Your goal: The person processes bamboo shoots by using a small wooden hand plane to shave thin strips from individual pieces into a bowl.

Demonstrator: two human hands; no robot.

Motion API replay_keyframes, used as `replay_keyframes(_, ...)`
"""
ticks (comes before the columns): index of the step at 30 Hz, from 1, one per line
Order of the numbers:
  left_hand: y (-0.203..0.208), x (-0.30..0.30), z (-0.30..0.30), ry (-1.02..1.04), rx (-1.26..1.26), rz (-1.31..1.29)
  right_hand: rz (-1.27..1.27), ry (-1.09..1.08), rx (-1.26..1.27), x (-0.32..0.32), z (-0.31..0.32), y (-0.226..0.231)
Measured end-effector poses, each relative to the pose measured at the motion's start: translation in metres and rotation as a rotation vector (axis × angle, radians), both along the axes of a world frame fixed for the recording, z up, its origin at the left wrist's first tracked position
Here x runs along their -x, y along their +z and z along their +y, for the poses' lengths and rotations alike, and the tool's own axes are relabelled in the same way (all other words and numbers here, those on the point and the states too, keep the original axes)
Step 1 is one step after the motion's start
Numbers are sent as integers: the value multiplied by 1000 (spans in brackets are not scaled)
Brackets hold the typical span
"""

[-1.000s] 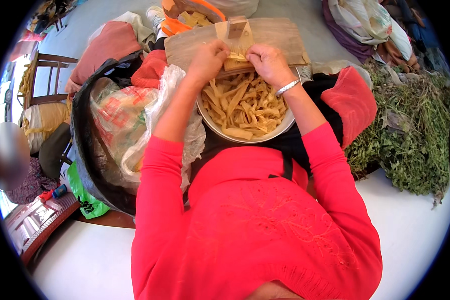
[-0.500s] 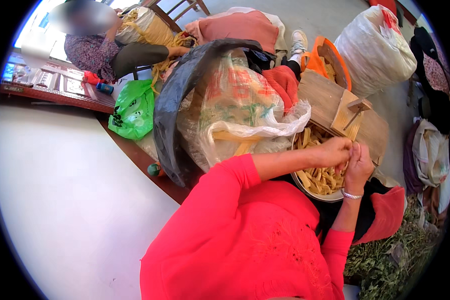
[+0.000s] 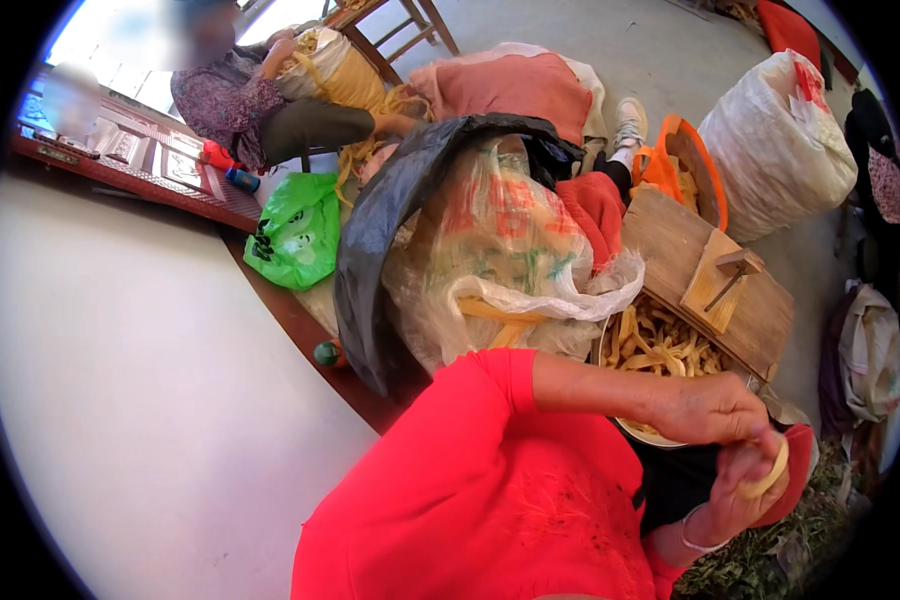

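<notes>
Both my hands are together at the right, between the basin and my lap. My right hand [image 3: 728,495], with a bracelet at the wrist, is closed on a curled pale-yellow strip [image 3: 766,478]; its fingers are slightly blurred. Over it, my left hand [image 3: 715,408] is closed with its fingertips beside the strip; what they pinch is hidden. Below my left forearm and beyond it stands a round metal basin [image 3: 648,437] full of yellowish strips [image 3: 660,345]. A wooden board [image 3: 660,232] rests at the basin's far edge, carrying a smaller wood piece [image 3: 715,270] with a block and a thin metal rod [image 3: 727,290].
A clear printed plastic sack [image 3: 510,220] with a black plastic sheet [image 3: 370,250] lies left of the board. Beyond are an orange basket [image 3: 715,180], a white sack [image 3: 780,140] and a green bag [image 3: 300,235]. Another person [image 3: 240,100] sits at the far left, handling strips. Dried plants [image 3: 770,560] lie lower right.
My hands have moved from beside the board, above the basin, toward my body and to the right. The curled strip now shows in my right hand. The whole view has shifted.
</notes>
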State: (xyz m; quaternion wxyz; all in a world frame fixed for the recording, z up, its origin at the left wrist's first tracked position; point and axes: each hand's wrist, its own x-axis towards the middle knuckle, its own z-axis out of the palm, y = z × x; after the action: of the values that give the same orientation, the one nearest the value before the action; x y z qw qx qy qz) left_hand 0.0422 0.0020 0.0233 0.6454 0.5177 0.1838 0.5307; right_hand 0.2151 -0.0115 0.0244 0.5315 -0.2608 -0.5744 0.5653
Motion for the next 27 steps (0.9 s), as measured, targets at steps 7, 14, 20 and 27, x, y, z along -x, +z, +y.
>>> replay_keyframes(7, -80, -17, 25, 55, 143, 245, -600, -456, -145, 21, 48, -79)
replay_keyframes(14, -125, 14, 15, 363, -282, 1236, -1174, -239, -233, 11, 48, -125)
replay_keyframes(20, -141, 17, 2, 449, -591, 1138, -246, 128, 758, 14, 21, -183)
replay_keyframes(27, -107, 18, 10, 160, -267, 828, 42, 143, 667, 22, 23, -156)
